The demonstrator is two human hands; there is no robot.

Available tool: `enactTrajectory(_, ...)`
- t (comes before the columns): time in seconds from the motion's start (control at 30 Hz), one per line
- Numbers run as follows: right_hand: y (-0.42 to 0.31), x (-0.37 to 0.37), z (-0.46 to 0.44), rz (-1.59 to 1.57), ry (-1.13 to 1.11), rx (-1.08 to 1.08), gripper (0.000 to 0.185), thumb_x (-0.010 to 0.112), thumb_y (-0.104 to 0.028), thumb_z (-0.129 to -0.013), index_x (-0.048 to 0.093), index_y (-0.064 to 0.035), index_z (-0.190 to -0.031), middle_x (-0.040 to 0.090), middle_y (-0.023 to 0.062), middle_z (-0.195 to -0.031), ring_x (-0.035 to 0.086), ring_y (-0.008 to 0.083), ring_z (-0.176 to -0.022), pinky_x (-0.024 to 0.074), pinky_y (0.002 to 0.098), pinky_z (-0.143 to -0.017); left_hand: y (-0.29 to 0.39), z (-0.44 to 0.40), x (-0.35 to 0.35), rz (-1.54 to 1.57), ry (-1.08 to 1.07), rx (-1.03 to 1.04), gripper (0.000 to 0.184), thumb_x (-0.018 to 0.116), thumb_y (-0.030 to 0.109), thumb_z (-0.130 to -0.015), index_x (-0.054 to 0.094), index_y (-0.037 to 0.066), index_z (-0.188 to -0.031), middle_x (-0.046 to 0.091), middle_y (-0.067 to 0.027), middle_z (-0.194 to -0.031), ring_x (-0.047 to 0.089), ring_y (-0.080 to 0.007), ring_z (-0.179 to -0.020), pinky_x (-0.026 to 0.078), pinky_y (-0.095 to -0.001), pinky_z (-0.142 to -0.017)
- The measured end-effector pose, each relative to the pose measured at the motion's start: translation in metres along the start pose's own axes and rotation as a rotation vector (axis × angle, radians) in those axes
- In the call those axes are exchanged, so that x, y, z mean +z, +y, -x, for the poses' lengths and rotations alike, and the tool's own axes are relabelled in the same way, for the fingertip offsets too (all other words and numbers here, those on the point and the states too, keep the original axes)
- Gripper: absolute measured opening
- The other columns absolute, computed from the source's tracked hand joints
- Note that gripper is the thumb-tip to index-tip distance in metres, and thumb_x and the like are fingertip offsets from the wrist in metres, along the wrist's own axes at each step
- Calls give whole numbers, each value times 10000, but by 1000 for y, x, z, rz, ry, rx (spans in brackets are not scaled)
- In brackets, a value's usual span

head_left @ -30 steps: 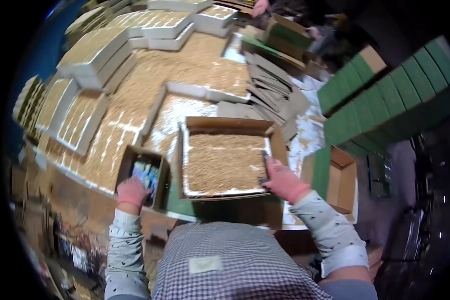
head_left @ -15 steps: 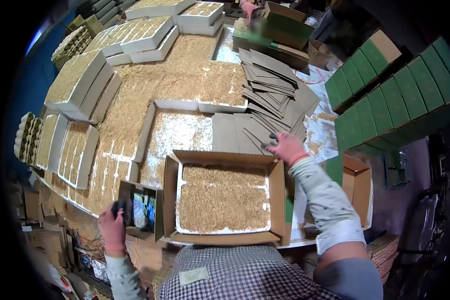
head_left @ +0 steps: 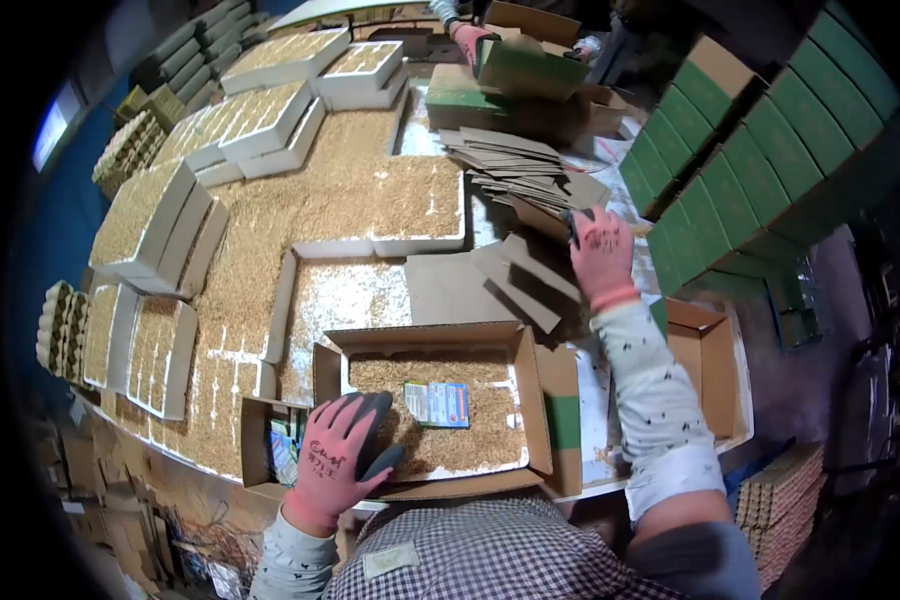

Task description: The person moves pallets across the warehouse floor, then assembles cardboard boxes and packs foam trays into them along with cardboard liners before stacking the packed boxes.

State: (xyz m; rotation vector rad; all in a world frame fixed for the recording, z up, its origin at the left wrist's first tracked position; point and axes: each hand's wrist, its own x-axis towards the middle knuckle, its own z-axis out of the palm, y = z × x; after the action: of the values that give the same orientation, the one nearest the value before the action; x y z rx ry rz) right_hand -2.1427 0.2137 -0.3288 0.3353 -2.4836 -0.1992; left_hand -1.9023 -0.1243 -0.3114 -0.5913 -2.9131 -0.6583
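An open cardboard box (head_left: 532, 400) stands before me, with a white foam tray of loose tan, grain-like material (head_left: 400, 440) inside. On that material lies a blue-and-white printed packet (head_left: 437, 404). My left hand (head_left: 342, 450), in a pink glove with dark fingertips, is over the box's front left corner, fingers spread and holding nothing. Farther off to the right, my gloved right hand (head_left: 603, 258) has its fingers closed at the edge of a raised cardboard sheet (head_left: 542, 220). Other grey-brown sheets (head_left: 450, 285) lie beneath and left of it, some tilted.
A small box of colourful packets (head_left: 284, 450) sits left of the cardboard box. Foam trays (head_left: 160, 350) of tan material cover the table's left side. Green boxes (head_left: 740, 200) are stacked at right. Across the table another person's gloved hand (head_left: 470, 45) touches a green box (head_left: 530, 70).
My left hand moved right from the small box to over the tray, and the packet now lies there. My right hand moved up and right; several cardboard sheets shifted and one is raised.
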Motion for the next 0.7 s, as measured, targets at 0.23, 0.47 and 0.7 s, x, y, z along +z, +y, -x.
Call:
enactTrajectory(0.23, 79, -48, -24, -1343, 157, 578, 108, 596, -41, -793, 635, 23, -870, 656, 51, -788, 591, 144, -696, 474, 264, -640, 4, 8, 1, 62, 61, -39, 674, 750, 134, -567, 505, 26, -1185, 518, -162, -1171, 460, -346, -1118, 364, -426, -972)
enactTrajectory(0.47, 94, -52, -37, -1441, 791, 706, 463, 625, 47, -751, 470, 12, -1186, 569, 57, -1005, 541, 137, -865, 451, 257, -761, 5, 14, 1, 84, 137, 3, 672, 732, 122, -637, 479, 71, -1257, 512, -135, -1194, 469, -322, -1102, 371, -404, -966)
enactTrajectory(0.7, -8, -206, 49, -1473, 189, 529, 479, 570, -4, -799, 513, -89, -1268, 590, -25, -938, 522, 52, -787, 439, 196, -653, 33, 32, -43, -55, 557, 78, 763, 766, 219, -637, 420, 40, -1294, 422, -219, -1289, 399, -400, -1161, 321, -473, -980)
